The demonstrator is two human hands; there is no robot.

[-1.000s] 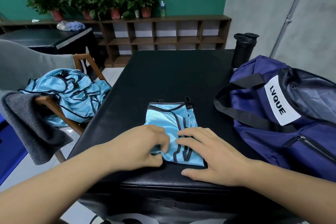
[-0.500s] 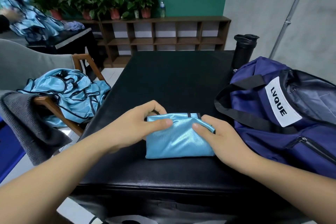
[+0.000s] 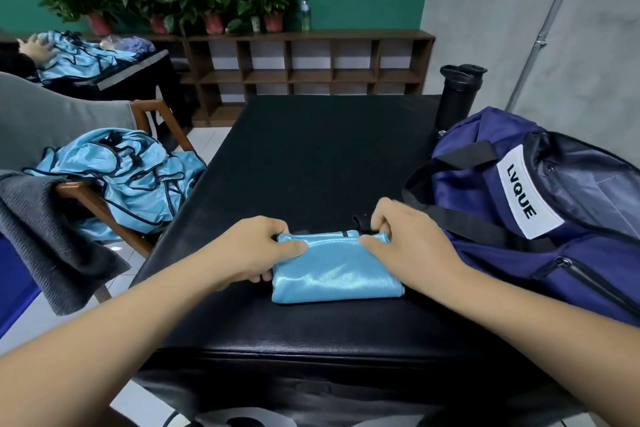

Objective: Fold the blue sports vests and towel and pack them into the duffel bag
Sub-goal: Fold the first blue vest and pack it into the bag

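The folded vest [image 3: 337,270] lies flat on the black worktop [image 3: 311,156], near its 6 o'clock edge. The left hand [image 3: 256,250] pinches the vest's 10 o'clock corner and the right hand [image 3: 405,246] pinches its 2 o'clock corner, thumbs on top. The other fingers [image 3: 379,218] curl round the far edge, so their tips are hidden. The duffel bag [image 3: 485,253] sits at 3 o'clock, just beside the vest, and the picture edge cuts it off. The vest is a smooth, shiny blue rectangle with black trim. More vests [image 3: 131,180] lie crumpled on a chair [image 3: 93,208] at 9 o'clock, beside a fuzzy grey towel [image 3: 45,236].
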